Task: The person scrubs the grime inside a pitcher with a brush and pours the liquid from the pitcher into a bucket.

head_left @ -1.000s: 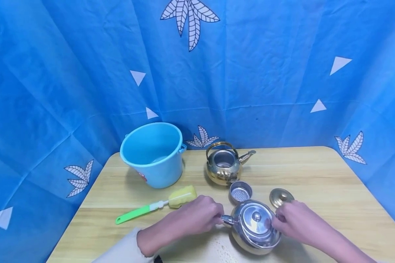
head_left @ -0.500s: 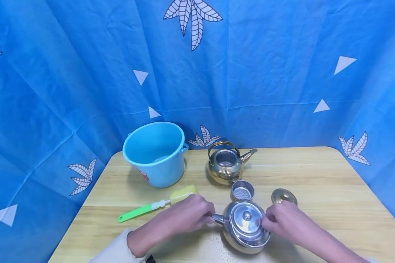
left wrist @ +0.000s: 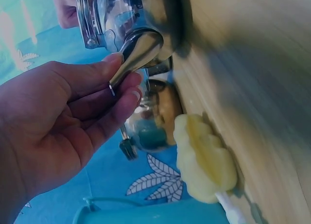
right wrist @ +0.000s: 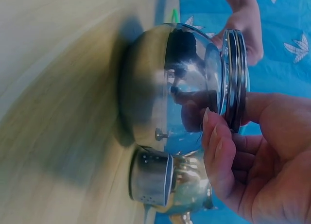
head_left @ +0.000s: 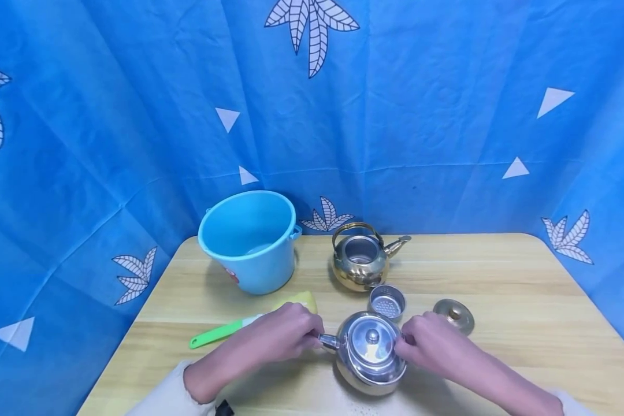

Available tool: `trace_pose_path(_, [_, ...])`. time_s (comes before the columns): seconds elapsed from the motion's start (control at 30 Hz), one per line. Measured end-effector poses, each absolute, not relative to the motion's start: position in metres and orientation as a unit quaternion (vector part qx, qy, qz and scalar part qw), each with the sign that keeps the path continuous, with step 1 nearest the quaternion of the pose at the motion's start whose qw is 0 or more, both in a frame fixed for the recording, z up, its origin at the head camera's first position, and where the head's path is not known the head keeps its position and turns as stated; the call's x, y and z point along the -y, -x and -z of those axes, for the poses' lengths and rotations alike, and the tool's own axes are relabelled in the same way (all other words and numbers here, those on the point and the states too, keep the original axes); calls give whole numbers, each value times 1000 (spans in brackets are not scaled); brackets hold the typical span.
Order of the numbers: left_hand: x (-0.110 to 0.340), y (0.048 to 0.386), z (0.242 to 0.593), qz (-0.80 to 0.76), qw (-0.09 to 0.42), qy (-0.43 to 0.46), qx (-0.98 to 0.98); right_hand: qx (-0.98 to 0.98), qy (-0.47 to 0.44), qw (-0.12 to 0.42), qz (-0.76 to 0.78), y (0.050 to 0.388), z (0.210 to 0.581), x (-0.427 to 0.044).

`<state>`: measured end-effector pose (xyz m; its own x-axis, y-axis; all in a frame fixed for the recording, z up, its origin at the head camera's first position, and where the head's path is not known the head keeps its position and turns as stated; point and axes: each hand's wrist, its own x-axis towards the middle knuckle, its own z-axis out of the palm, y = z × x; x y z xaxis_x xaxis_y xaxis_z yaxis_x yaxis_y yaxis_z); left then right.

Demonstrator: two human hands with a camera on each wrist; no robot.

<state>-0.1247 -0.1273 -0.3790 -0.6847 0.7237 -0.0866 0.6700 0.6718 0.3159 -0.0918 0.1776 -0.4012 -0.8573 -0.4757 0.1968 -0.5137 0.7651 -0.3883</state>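
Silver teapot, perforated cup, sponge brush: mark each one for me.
Silver teapot [head_left: 370,355]: head view, on its lid.
Perforated cup [right wrist: 151,178]: right wrist view, on its outer wall.
Sponge brush [left wrist: 203,159]: left wrist view, on its yellow head.

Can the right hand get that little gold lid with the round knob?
Probably yes: the gold lid lies on the table just past the right hand, with nothing on top. But that hand holds the silver teapot, so it would likely have to let go first.

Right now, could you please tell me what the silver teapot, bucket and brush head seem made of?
Silver teapot: polished metal, perhaps stainless steel, given its sharp reflections. Bucket: likely plastic, with even blue colour and soft sheen. Brush head: probably sponge foam, matte and lobed.
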Motion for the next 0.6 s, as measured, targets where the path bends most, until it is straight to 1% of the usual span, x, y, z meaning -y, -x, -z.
trace_pose_path(0.17, [134,129,379,-134,117,-373,-911,938,-260,17,-227,97,400,-171])
trace_pose_path(0.4, [144,137,380,-133,112,-372,-912,936,-261,-3,-238,104,395,-163])
trace_pose_path(0.6, [151,146,383,-150,118,-360,-913,940,-221,-59,-253,111,390,-157])
